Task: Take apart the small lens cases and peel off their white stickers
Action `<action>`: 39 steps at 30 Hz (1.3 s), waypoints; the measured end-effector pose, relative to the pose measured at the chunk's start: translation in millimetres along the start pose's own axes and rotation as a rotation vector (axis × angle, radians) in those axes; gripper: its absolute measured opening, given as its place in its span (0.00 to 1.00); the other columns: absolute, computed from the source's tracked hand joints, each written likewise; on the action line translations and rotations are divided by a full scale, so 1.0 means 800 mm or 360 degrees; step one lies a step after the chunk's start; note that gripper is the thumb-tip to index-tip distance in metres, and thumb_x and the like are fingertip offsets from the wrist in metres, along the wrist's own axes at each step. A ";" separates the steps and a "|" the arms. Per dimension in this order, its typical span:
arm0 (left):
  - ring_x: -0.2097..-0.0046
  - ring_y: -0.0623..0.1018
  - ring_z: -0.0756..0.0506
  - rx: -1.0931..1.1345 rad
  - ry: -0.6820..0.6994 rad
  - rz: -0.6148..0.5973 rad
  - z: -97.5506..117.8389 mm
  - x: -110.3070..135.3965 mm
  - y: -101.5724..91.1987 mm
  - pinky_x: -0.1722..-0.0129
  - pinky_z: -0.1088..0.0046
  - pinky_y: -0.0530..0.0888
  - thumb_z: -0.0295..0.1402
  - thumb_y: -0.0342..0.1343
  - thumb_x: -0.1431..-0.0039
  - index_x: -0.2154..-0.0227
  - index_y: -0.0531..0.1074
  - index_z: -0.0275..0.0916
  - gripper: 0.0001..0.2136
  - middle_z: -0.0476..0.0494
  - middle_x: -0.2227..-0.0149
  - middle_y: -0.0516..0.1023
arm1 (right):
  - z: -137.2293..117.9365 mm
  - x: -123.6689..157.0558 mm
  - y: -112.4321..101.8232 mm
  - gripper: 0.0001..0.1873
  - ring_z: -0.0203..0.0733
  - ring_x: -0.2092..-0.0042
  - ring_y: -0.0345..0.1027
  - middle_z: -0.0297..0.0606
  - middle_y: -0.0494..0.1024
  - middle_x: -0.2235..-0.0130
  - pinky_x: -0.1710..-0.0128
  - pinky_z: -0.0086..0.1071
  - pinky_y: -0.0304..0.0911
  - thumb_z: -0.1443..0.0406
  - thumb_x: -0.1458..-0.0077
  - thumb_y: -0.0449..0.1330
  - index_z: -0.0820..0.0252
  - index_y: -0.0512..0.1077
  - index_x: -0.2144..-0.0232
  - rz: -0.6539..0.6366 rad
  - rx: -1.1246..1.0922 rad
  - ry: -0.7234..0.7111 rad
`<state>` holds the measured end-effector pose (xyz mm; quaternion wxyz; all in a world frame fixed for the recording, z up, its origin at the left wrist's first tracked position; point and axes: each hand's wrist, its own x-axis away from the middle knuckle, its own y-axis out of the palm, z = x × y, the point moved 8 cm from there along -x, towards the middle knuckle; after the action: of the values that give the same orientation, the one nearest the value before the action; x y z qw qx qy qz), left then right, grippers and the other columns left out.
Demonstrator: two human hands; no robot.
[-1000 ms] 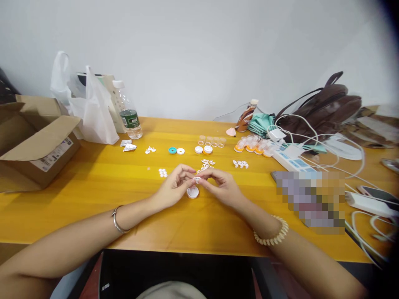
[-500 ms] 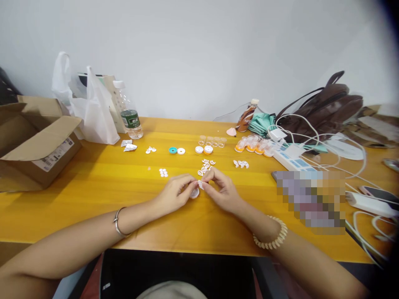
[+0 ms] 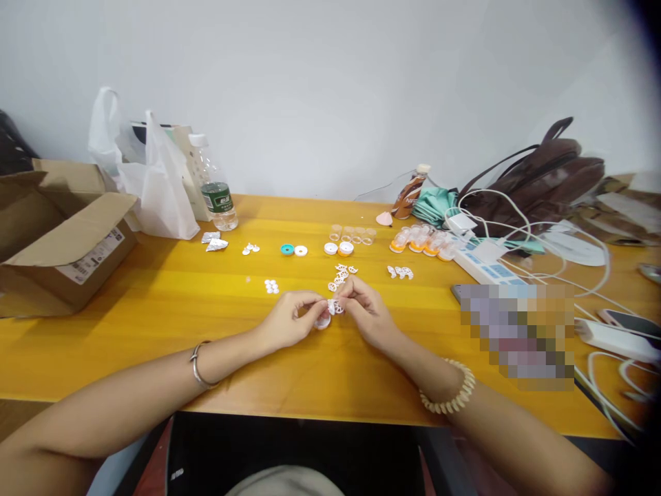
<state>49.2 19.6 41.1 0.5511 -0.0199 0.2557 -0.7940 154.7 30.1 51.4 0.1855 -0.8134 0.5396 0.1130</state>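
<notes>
My left hand (image 3: 293, 318) pinches a small white plastic piece (image 3: 331, 306) between thumb and fingertips. Against it, my right hand (image 3: 368, 311) is closed on a white spoked plastic piece (image 3: 338, 307); whether the two are joined I cannot tell. Under the left fingertips sits a small round whitish cup (image 3: 323, 322), partly hidden. Just beyond the hands lie several loose spoked pieces (image 3: 341, 275). Curved white pieces (image 3: 400, 272) are to the right, and small white discs (image 3: 271, 286) to the left.
Farther back stand a teal ring (image 3: 287, 250), white rings (image 3: 300, 251) and clear cups (image 3: 351, 235). Orange-based clear assemblies (image 3: 419, 241) lie beside a power strip (image 3: 488, 265) with tangled cables. An open carton (image 3: 72, 241) and a water bottle (image 3: 219, 196) occupy the left.
The right fingers have shifted and turned slightly, so the spoked piece between the hands shows more of its face. The left hand has hardly moved.
</notes>
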 end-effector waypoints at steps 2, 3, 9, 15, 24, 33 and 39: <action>0.71 0.71 0.50 0.0048 -0.0011 0.0006 -0.002 -0.001 -0.002 0.69 0.76 0.68 0.37 0.47 0.41 0.77 0.70 0.34 0.14 0.46 0.76 0.73 | -0.001 0.000 0.001 0.07 0.33 0.72 0.60 0.30 0.66 0.75 0.70 0.28 0.59 0.64 0.47 0.54 0.58 0.61 0.75 -0.0014 -0.0079 0.0048; 0.71 0.71 0.49 0.0075 -0.0020 0.0001 -0.004 -0.001 -0.002 0.68 0.76 0.68 0.37 0.47 0.41 0.76 0.70 0.34 0.14 0.46 0.75 0.73 | -0.002 0.000 0.002 0.07 0.34 0.72 0.62 0.31 0.67 0.74 0.70 0.29 0.60 0.63 0.46 0.55 0.58 0.62 0.74 -0.0030 -0.0109 0.0069; 0.70 0.71 0.50 0.0364 -0.0109 -0.0080 -0.016 -0.005 -0.001 0.66 0.75 0.68 0.41 0.48 0.41 0.74 0.70 0.34 0.15 0.47 0.74 0.72 | -0.007 -0.003 0.007 0.09 0.34 0.71 0.67 0.32 0.72 0.72 0.68 0.29 0.64 0.58 0.46 0.57 0.58 0.64 0.67 -0.0116 -0.0268 0.0074; 0.71 0.70 0.50 0.0594 -0.0131 -0.0078 -0.015 -0.006 -0.001 0.67 0.75 0.68 0.45 0.51 0.44 0.76 0.69 0.34 0.17 0.47 0.75 0.71 | -0.004 -0.001 0.008 0.12 0.34 0.68 0.69 0.33 0.72 0.71 0.65 0.31 0.65 0.60 0.48 0.59 0.57 0.64 0.62 -0.0198 -0.0197 0.0005; 0.71 0.70 0.50 0.0771 -0.0134 -0.0228 -0.018 -0.006 0.007 0.67 0.74 0.67 0.44 0.52 0.44 0.75 0.69 0.33 0.17 0.47 0.75 0.71 | -0.008 -0.001 0.007 0.11 0.32 0.69 0.66 0.32 0.71 0.71 0.66 0.29 0.64 0.67 0.49 0.60 0.57 0.65 0.61 -0.0188 -0.0071 -0.0143; 0.70 0.71 0.50 0.0954 -0.0100 -0.0210 -0.030 -0.006 0.005 0.65 0.73 0.68 0.42 0.54 0.45 0.73 0.70 0.33 0.15 0.46 0.74 0.72 | -0.017 0.001 0.007 0.11 0.32 0.69 0.66 0.32 0.73 0.70 0.66 0.28 0.64 0.69 0.49 0.59 0.56 0.65 0.62 -0.0167 -0.0002 -0.0248; 0.70 0.70 0.50 0.0555 0.0054 -0.0039 -0.006 -0.006 -0.010 0.67 0.75 0.67 0.42 0.51 0.43 0.74 0.69 0.33 0.15 0.46 0.75 0.71 | -0.016 -0.001 0.004 0.09 0.32 0.70 0.66 0.33 0.72 0.70 0.67 0.28 0.65 0.67 0.50 0.60 0.58 0.66 0.64 -0.0101 0.0025 -0.0239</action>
<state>42.5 27.4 41.6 0.5321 0.0864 0.1233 -0.8332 151.4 23.8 62.9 0.2353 -0.8178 0.4990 0.1636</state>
